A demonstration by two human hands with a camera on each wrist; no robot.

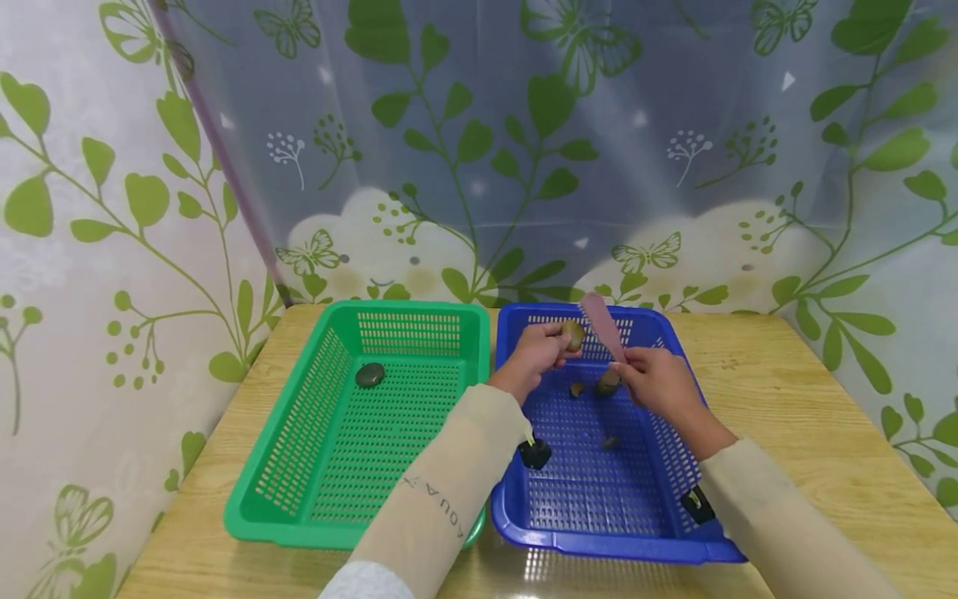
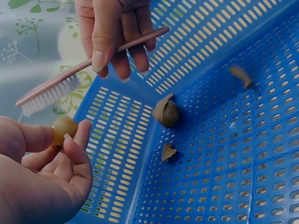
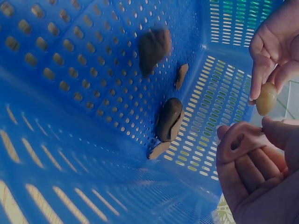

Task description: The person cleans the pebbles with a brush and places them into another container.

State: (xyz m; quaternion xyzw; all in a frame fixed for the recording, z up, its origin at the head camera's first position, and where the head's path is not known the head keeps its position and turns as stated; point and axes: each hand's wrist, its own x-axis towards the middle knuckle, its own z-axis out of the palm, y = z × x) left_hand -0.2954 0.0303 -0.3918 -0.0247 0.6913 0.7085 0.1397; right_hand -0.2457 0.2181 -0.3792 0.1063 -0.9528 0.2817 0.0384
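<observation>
My left hand (image 1: 539, 353) pinches a smooth yellowish stone (image 2: 65, 129) between thumb and fingers, above the far part of the blue basket (image 1: 606, 545). In my right hand (image 1: 659, 381) I hold a pink brush (image 1: 601, 323) by its handle, which has a hole near its end (image 3: 247, 140). Its white bristles (image 2: 51, 96) face the stone, apart from it in the left wrist view. Below, a dark rounded stone (image 3: 170, 119) lies in the basket with brown flakes against it. A smaller brown fragment (image 2: 168, 152) is nearby, and another brown piece (image 2: 241, 74) looks blurred.
To the left stands a green basket (image 1: 247, 499) with one dark stone (image 1: 370, 375) in it. Both baskets rest on a wooden table (image 1: 793, 399). Behind hangs a leaf-patterned curtain (image 1: 479, 166). Black wrist devices (image 1: 535, 453) sit near my sleeves.
</observation>
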